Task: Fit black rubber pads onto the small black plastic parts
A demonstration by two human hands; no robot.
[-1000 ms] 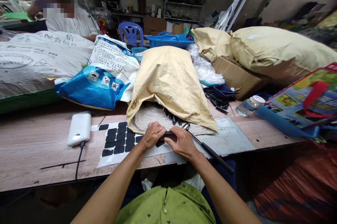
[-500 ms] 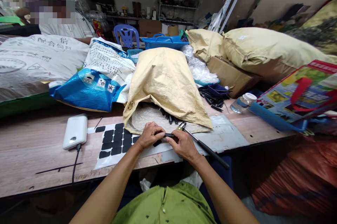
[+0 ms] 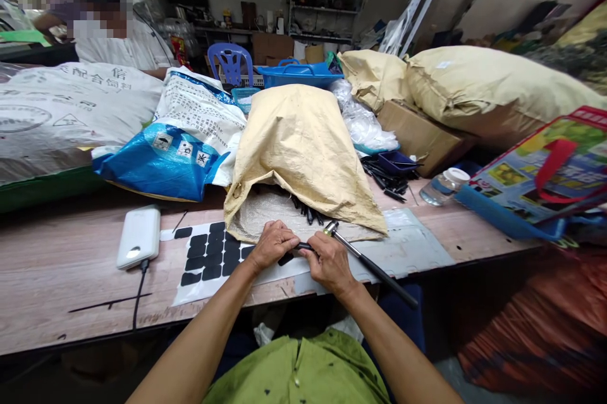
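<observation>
Between my two hands is a short black rod [image 3: 302, 245], held level above the table's front edge. My left hand [image 3: 274, 244] pinches its left end, and my right hand [image 3: 329, 258] has its fingers closed around the other end. Just right of my right hand lies a hammer [image 3: 379, 272] with a metal head and a black handle that sticks out past the table edge. Behind the hands, several black rods [image 3: 309, 214] poke out of the mouth of a tan woven sack [image 3: 301, 138]. A white sheet of black rounded stickers [image 3: 188, 293] lies by my left wrist.
A white power bank [image 3: 139, 236] with a cable sits at left. Full bags [image 3: 161, 157] line the left side. Right of the sack are more black rods [image 3: 391, 192], a clear jar [image 3: 441, 188] and a colourful bag [image 3: 535, 170]. People [image 3: 118, 43] sit far left.
My view has shifted slightly, so the scene sits a little further right. Both hands keep hold of the black rod, with the right fingers slightly changed in pose.
</observation>
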